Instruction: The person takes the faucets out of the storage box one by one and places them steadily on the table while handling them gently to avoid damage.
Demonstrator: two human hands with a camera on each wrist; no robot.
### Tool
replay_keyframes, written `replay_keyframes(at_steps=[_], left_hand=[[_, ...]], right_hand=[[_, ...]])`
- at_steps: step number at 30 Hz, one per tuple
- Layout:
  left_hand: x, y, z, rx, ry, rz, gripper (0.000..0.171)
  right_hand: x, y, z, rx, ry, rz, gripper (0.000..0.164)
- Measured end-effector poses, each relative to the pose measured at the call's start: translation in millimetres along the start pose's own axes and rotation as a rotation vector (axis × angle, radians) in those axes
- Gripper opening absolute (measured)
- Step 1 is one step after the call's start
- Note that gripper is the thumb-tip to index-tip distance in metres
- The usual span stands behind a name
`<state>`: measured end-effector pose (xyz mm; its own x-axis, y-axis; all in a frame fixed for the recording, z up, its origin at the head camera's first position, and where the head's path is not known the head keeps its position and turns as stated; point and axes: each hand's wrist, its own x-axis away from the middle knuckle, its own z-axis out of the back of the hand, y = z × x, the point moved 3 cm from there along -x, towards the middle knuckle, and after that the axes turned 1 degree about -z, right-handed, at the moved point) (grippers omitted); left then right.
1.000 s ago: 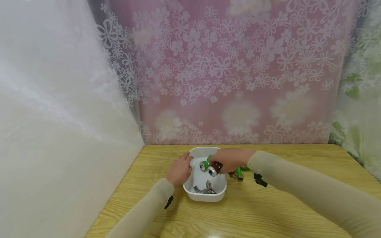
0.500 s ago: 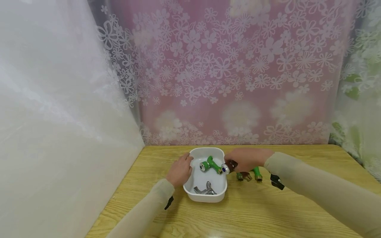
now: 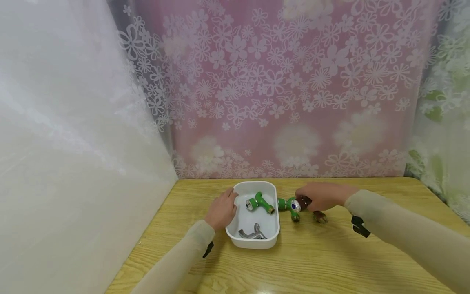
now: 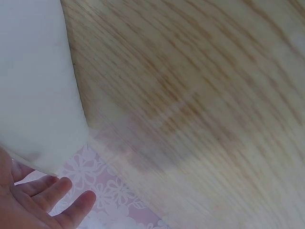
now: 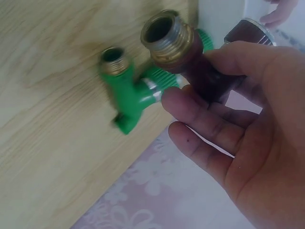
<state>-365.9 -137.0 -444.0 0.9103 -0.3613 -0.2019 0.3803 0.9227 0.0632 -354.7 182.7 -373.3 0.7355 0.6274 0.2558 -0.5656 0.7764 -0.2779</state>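
My right hand (image 3: 323,195) holds a brown tap (image 5: 198,71) with a chrome-banded knob and a brass threaded end, over the table right of a white basin (image 3: 253,243). Beneath it, in the head view, a green tap (image 3: 295,215) lies against the basin's right side. In the right wrist view a green tap (image 5: 125,90) lies on the wood below my fingers. My left hand (image 3: 221,211) grips the basin's left rim, its thumb hidden by the wall in the left wrist view. Inside the basin lie a green tap (image 3: 263,203) and a grey metal tap (image 3: 253,234).
The wooden table (image 3: 330,261) reaches back to a pink flowered curtain (image 3: 293,102). A pale plastic sheet (image 3: 80,163) hangs along the left, and a green-patterned curtain (image 3: 440,134) hangs at the right.
My right hand has carried the brown tap rightward from above the basin, out past its right rim to over the table. The left hand and the basin have stayed put.
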Motion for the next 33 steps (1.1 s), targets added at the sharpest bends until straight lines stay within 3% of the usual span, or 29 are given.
replay_keyframes(at_steps=[19,33], left_hand=[[1.0,-1.6,1.1,0.006,-0.008,-0.004,0.041],[0.5,1.0,0.2,0.002,0.005,-0.003,0.04]], right_hand=[[19.3,53.4,-15.8,-0.029,0.034,-0.083,0.013],[27.9,88.2,-27.0,0.006,0.068,-0.162,0.03]])
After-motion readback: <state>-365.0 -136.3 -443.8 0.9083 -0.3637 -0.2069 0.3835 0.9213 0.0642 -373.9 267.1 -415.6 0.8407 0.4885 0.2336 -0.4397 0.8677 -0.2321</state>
